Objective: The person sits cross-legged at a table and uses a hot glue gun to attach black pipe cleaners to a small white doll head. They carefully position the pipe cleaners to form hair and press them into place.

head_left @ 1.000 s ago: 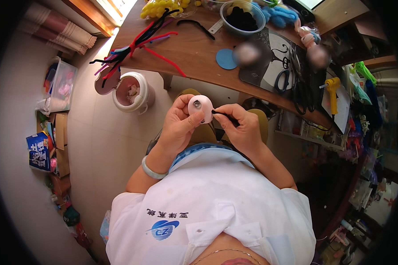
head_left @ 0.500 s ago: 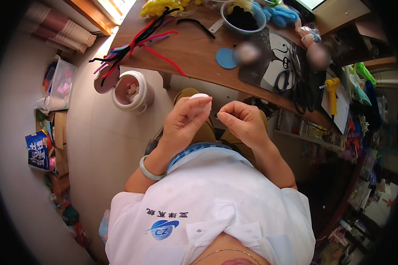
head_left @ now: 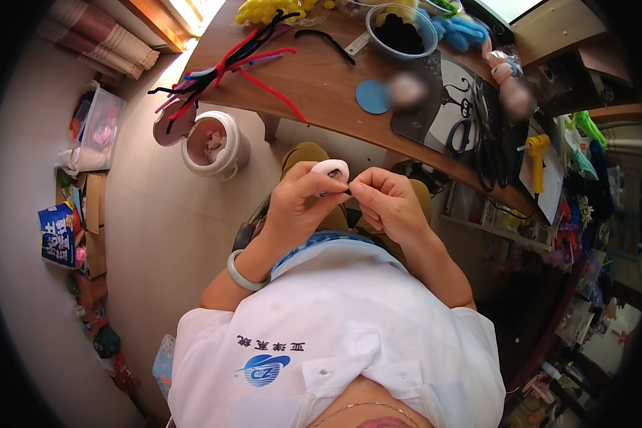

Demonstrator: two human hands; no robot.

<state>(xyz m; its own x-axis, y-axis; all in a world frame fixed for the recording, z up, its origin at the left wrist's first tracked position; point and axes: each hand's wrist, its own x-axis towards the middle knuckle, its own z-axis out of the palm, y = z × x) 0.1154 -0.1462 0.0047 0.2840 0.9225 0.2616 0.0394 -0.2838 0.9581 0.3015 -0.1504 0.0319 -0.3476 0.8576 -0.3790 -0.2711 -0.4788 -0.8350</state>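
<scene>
Smooth pale-pink piece, wooden tabletop, fuzzy pipe cleaners

Workpiece: in the left hand, the right hand at its right.
Tabletop: beyond both hands.
Pipe cleaners: tabletop's left, overhanging the edge.
Bowl: at the back, pompoms inside.
Scissors: on the mat, right of the disc.
Glue gun: right of the scissors.
Bin: floor, left of the hands.

Toward seven o'clock, the white shirt bears inverted dark lettering above a blue emblem; at nine o'clock, a blue package carries large white characters.
</scene>
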